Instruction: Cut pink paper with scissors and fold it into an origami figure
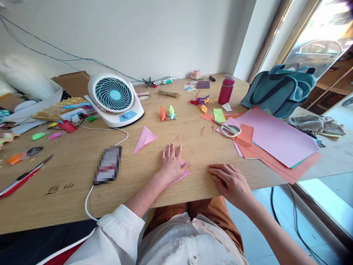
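Observation:
My left hand point(171, 166) lies flat with its fingers spread on a folded piece of pink paper point(182, 176). Most of that paper is hidden under the palm; a pointed corner shows at the thumb. My right hand point(231, 180) rests on the table near its front edge, apart from the paper. Its fingers are stretched side by side and slightly bent, and I see nothing held in it. Beyond the left hand lies a second pink paper point(145, 140), folded to a triangle. Farther back stand an orange paper figure point(162, 113) and a yellow-green one point(172, 112).
Scissors point(231, 130) lie at right beside pink and orange sheets point(278, 136). Behind them stand a teal bag point(275, 92) and a red bottle point(226, 91). Left are a white fan point(114, 99), a phone point(109, 165) on a white cable, and a red-and-black cutter point(24, 177).

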{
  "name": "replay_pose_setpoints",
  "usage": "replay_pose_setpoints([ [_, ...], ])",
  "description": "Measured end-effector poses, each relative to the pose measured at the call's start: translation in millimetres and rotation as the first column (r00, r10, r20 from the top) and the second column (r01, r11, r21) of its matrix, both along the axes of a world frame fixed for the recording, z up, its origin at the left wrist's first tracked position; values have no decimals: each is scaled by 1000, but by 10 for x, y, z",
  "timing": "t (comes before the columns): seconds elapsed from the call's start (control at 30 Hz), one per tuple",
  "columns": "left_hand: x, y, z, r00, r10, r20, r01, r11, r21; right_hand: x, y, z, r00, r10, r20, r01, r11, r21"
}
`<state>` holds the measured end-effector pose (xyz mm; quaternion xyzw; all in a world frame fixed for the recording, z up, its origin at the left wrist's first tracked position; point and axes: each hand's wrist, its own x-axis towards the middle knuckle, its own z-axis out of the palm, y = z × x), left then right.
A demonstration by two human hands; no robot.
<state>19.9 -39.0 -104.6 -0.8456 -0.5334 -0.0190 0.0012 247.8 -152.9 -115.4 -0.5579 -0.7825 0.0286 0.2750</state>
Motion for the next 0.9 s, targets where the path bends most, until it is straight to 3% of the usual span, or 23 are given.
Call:
replay_pose_setpoints([
  [0.23, 45, -135, -12, 999, -6, 40, 3, 998, 67, 11, -3, 64, 997, 37, -72, -41, 998, -53],
  [0.33, 42, -187, -86, 995, -40, 89, 36, 998, 47, 133, 175, 194, 982, 29, -189, -47, 995, -91],
  [0.5, -6, -156, -103, 960, -66, 274, 57, 998, 41, 634, 965, 394, 956, -237, -171, 251, 965, 70],
  [0.6, -76, -93, -14, 864, -77, 498, 41, 996, 83, 928, 1429, 372, 899, -436, 48, 437, 899, -17],
  [0.67, -145, -38, 52, 797, -54, 601, -14, 994, 108, 1049, 1609, 304, 889, -446, 101, 453, 889, -70],
  [0.73, -224, 21, 97, 796, 0, 605, -78, 992, 103, 1115, 1689, 225, 881, -447, 157, 464, 880, -99],
  [0.9, -374, 114, 123, 889, 166, 427, -208, 976, 55, 1187, 1731, 128, 839, -511, 186, 534, 839, -104],
])
